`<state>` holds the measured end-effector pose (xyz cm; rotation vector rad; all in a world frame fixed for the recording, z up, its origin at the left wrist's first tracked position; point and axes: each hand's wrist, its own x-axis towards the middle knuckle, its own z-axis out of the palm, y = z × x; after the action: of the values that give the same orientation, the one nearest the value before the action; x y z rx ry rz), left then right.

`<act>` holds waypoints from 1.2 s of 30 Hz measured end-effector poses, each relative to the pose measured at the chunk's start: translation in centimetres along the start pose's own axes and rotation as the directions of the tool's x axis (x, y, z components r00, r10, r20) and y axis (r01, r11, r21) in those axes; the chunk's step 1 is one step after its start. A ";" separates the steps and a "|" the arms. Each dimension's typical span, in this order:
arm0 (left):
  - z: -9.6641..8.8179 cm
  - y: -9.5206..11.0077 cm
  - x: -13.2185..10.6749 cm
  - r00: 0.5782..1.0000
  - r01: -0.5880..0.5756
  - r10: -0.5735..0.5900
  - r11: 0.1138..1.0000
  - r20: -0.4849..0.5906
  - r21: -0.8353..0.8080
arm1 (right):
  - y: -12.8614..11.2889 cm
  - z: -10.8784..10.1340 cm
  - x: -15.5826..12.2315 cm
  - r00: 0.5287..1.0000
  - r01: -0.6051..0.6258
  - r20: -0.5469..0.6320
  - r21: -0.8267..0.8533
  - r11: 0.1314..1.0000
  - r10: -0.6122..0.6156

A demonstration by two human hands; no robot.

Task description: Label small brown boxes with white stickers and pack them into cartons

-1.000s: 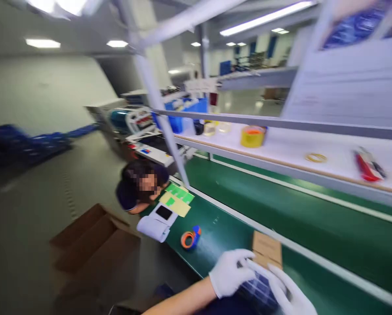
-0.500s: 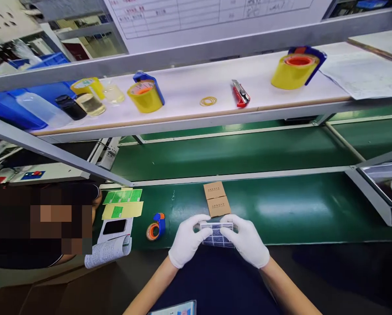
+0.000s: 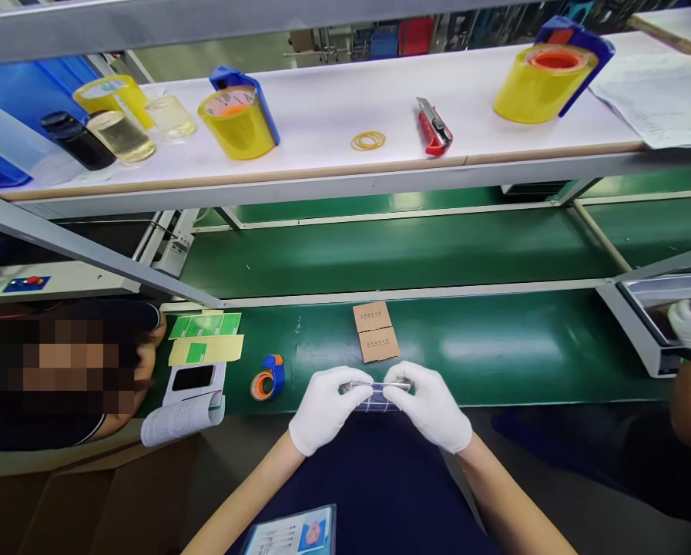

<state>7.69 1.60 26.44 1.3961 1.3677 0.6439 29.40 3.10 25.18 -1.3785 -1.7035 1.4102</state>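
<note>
I see the left hand [image 3: 329, 407] and right hand [image 3: 431, 405] pinching opposite ends of the gridded piece [image 3: 378, 401] by the green bench's [image 3: 495, 347] near edge; likely an inspecting step; the next move calls for even grip.

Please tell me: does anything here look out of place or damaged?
Yes: at the left, the curled papers overhang the front of the green worktop and might slip off. The gridded piece in the left hand and right hand is partly hidden, but shows no clear damage.
</note>
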 end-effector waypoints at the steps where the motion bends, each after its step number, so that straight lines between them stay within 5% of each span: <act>1: -0.1 0.0 -0.1 1.000 0.007 -0.007 1.000 0.002 -0.010 | 0.0 0.0 0.1 1.000 -0.009 0.009 0.001 1.000 0.009; 6: -0.3 -0.4 -0.2 0.999 0.046 -0.047 0.998 -0.022 -0.041 | 0.3 0.3 0.4 0.998 -0.047 0.031 -0.002 0.999 0.047; 12: -0.2 -1.9 0.4 0.991 0.126 -0.130 0.941 0.010 -0.315 | 0.2 1.0 0.9 0.996 -0.044 -0.075 -0.038 0.998 0.041; 16: -0.2 -2.3 0.6 0.984 0.129 -0.162 0.938 -0.079 -0.321 | 0.1 0.4 0.9 0.957 0.093 -0.255 -0.180 0.979 -0.138; 20: -0.4 -2.2 0.8 0.978 0.130 -0.173 0.943 -0.114 -0.307 | 0.4 -0.2 0.9 0.921 0.169 -0.294 -0.286 0.943 -0.254; 24: -0.5 -2.2 0.9 0.979 0.154 -0.192 0.909 -0.062 -0.387 | 0.6 0.0 0.5 0.890 0.238 -0.279 -0.391 0.889 -0.361; 28: -0.2 -2.5 1.0 0.981 0.169 -0.192 0.831 0.012 -0.530 | 0.2 0.8 0.0 0.810 0.332 -0.311 -0.455 0.826 -0.497; 33: -0.2 -2.1 0.9 0.977 0.192 -0.212 0.858 0.012 -0.476 | -0.6 2.3 0.8 0.884 0.276 -0.299 -0.288 0.917 -0.360; 36: -0.4 -1.9 1.0 0.980 0.190 -0.198 0.877 0.030 -0.441 | -0.4 3.2 1.4 0.880 0.273 -0.307 -0.296 0.915 -0.362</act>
<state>6.77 2.31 24.62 0.8776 1.2551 0.7755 25.97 3.11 24.27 -1.3041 -1.7946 0.7330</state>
